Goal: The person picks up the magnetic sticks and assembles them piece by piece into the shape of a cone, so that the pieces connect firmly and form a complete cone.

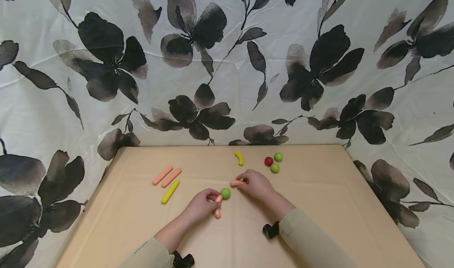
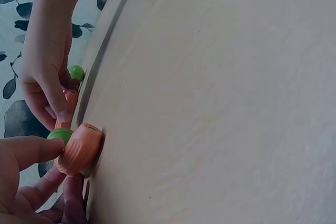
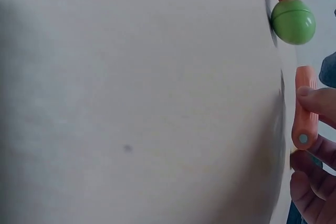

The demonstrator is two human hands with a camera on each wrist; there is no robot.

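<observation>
My left hand [image 1: 200, 205] pinches an orange ridged stick [image 1: 218, 213] between thumb and fingers. At the upper end of that stick sits a green ball [image 1: 225, 193]; in the right wrist view the ball [image 3: 294, 22] touches the stick's end. To the right, my right hand [image 1: 256, 186] pinches a second orange stick [image 3: 304, 124] between thumb and fingertips. A round, greyish disc shows at one end of this stick. Its other end points toward the green ball, with a small gap between them in the head view.
Two more orange sticks [image 1: 171, 177] and a yellow stick [image 1: 170, 192] lie at left. Toward the back are a short curved yellow piece [image 1: 239, 158], a red ball [image 1: 268, 161] and two green balls [image 1: 274, 168]. Behind the tan tabletop [image 1: 319, 205] hangs a floral cloth [image 1: 248, 79].
</observation>
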